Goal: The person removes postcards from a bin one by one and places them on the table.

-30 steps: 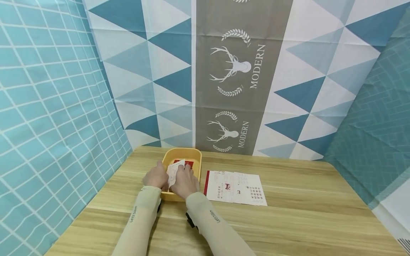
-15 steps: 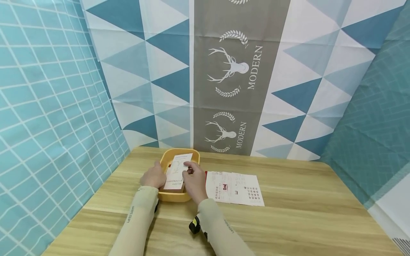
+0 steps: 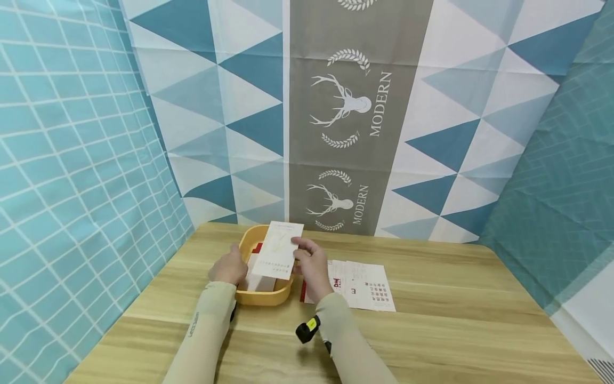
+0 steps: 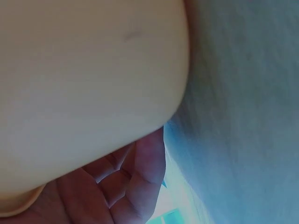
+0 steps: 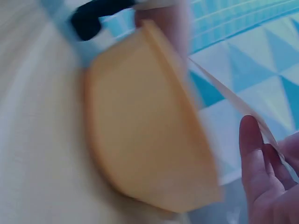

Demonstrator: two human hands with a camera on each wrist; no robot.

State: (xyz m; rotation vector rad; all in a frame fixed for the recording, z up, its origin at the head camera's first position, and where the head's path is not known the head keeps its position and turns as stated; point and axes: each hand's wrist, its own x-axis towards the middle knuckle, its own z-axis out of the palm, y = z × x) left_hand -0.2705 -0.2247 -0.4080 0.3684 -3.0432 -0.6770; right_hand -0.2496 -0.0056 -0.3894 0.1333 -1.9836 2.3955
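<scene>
The white printed card (image 3: 277,249) has risen up and to the right since half a second ago, and now tilts above the yellow bin (image 3: 263,298), covering much of its right side. The right hand (image 3: 313,269) pinches the card's right edge between thumb and fingers. The left hand (image 3: 228,268) has its fingers curled over the bin's left wall. Inside lie a pale card (image 3: 259,282) and something red (image 3: 258,247). Just right of the bin, overlapping printed cards (image 3: 368,288) lie on the wooden desk (image 3: 431,341), partly behind the right hand. The bin sits near the desk's back edge, close to a deer-patterned hanging (image 3: 345,106); the desk extends rightward beyond the cards and toward the person.
</scene>
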